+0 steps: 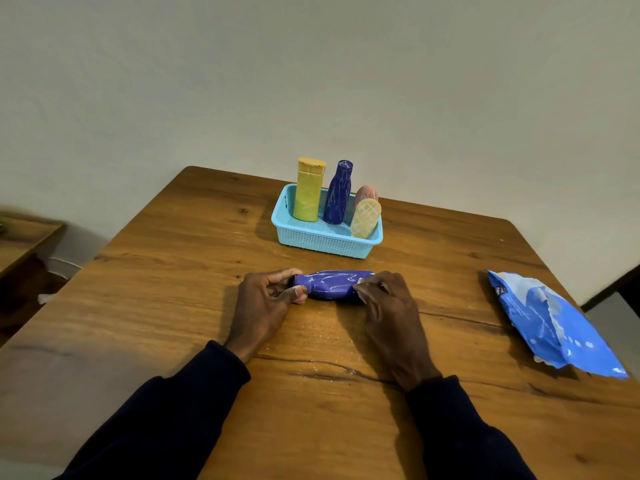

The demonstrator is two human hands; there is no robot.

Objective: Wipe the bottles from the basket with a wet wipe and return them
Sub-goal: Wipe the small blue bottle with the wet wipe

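Dark sleeves [194, 393] are reaching in over the near edge of the table [173, 271]. Just beyond them the left hand [263, 303] is curling its fingers and thumb round the narrow end of a blue bottle [332, 284], which is lying on its side on the wood. The right hand [388, 306] is pinching a scrap of white wipe [360, 281] against the bottle's broad end — wiping looks under way, and this bottle is not yet back. Off to the right a blue pack of wipes [554, 323] is lying torn open. Farther back the basket [325, 242] is holding a yellow bottle [308, 192], a second blue bottle [337, 194], a cream bottle [365, 218] and a pink bottle [366, 194] — whether any of these is already wiped I cannot tell.
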